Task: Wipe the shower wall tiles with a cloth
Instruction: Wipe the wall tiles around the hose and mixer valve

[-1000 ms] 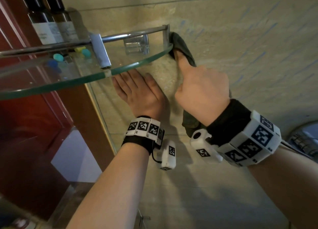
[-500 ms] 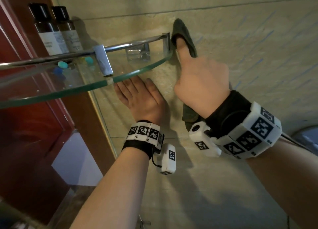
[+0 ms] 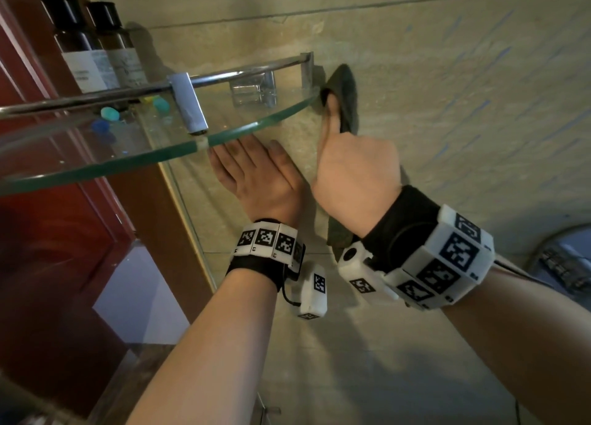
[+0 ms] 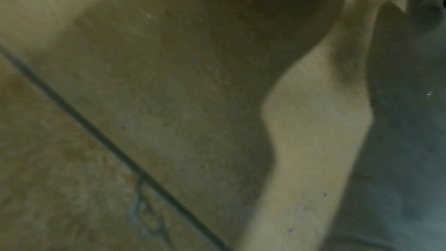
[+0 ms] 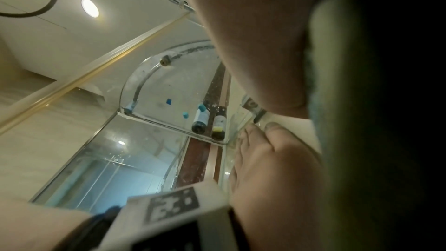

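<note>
A dark green cloth (image 3: 347, 98) lies against the beige wall tiles (image 3: 463, 73), just right of the glass shelf's end. My right hand (image 3: 355, 168) grips it and presses it to the wall, index finger stretched upward under the cloth's tip. The cloth's lower end hangs below my wrist. In the right wrist view the cloth (image 5: 362, 102) fills the right side. My left hand (image 3: 256, 172) lies flat on the tiles under the shelf, fingers straight, also seen as the left hand (image 5: 272, 169). The left wrist view shows only blurred tile (image 4: 169, 83) and a grout line (image 4: 96, 135).
A glass corner shelf (image 3: 96, 168) with a chrome rail (image 3: 240, 73) juts out above my left hand. Two dark bottles (image 3: 80, 47) and small coloured pieces (image 3: 110, 113) stand on it. A red-brown frame (image 3: 48, 264) and glass panel edge (image 3: 188, 220) are at left.
My right hand slid the cloth up past the shelf's end, then back down to about rail height. The left hand has stayed flat on the tiles.
</note>
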The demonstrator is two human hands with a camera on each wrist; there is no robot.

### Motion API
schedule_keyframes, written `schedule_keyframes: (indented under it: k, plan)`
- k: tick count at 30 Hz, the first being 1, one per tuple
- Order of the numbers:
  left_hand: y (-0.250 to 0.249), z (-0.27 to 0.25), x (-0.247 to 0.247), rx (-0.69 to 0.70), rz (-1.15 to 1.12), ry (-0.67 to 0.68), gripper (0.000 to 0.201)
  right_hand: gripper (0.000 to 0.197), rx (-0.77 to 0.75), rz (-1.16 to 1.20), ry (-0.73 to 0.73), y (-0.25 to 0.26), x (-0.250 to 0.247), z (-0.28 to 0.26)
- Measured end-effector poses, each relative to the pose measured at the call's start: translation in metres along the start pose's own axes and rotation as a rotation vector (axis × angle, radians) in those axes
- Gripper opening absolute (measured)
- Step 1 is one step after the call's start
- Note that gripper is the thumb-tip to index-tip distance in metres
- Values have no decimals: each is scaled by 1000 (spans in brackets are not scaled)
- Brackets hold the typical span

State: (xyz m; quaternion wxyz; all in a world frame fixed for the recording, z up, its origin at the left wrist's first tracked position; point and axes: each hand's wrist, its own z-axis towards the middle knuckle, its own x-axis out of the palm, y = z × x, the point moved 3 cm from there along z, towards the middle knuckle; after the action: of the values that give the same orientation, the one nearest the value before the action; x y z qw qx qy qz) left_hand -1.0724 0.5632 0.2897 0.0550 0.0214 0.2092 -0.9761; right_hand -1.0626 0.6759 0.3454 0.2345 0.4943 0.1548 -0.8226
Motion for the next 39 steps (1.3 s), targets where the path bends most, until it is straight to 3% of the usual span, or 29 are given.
schedule_keyframes:
  k: [4, 10, 19, 28, 34, 39]
  plan:
    - [0, -2, -1, -57, -39, 47, 57, 80, -6, -24, -62, -10, -16, 2]
    - [-1, -2, -2, -66, -37, 50, 58, 83, 103, 53, -90, -22, -16, 1]
    - [-2, -1, -2, -56, -37, 55, 55, 79, -25, -49, -19, -7, -8, -5]
    - [-1, -1, -1, -49, 4, 48, 55, 85, 173, 19, -144, -48, -42, 6]
    - [-2, -1, -4, -103, -30, 116, 54, 89, 242, 46, -132, -49, -31, 2]
    - [-2, -2, -7, -196, -73, 225, 59, 83, 137, 10, -47, -32, -16, -7]
